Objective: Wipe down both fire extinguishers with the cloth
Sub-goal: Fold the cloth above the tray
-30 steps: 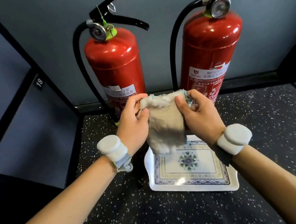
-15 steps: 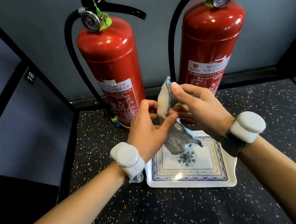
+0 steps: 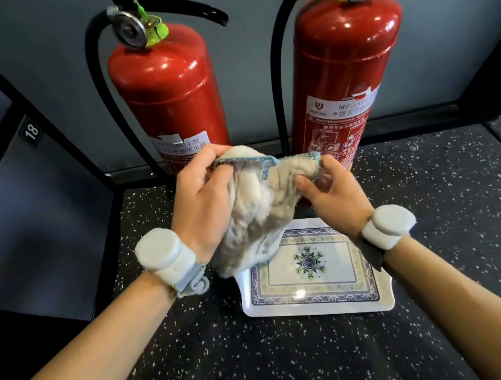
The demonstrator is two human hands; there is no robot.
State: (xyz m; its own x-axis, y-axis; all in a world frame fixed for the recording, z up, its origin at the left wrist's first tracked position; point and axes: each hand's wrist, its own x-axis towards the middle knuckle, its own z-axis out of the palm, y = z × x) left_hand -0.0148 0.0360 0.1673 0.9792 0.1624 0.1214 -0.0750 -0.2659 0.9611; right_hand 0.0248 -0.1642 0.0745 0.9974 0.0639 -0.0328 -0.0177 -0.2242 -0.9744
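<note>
Cloth (image 3: 257, 221): left hand (image 3: 202, 204) fingers (image 3: 205, 159) curled round bulk, right hand (image 3: 337, 199) fingers pinching edge.

Cut off at top edge: handles of left extinguisher (image 3: 167, 98) and right extinguisher (image 3: 349, 52). Hidden behind cloth (image 3: 257, 218): far-left corner of tray (image 3: 311, 311). Blurred: print on left label (image 3: 181, 146).

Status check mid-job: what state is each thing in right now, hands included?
Left extinguisher: standing upright.
Right extinguisher: standing upright.
Cloth: bunched, held up between both hands.
Tray: flat on the speckled surface, visible part bare.
Left hand: grips the cloth.
Right hand: pinches the cloth's edge.
</note>
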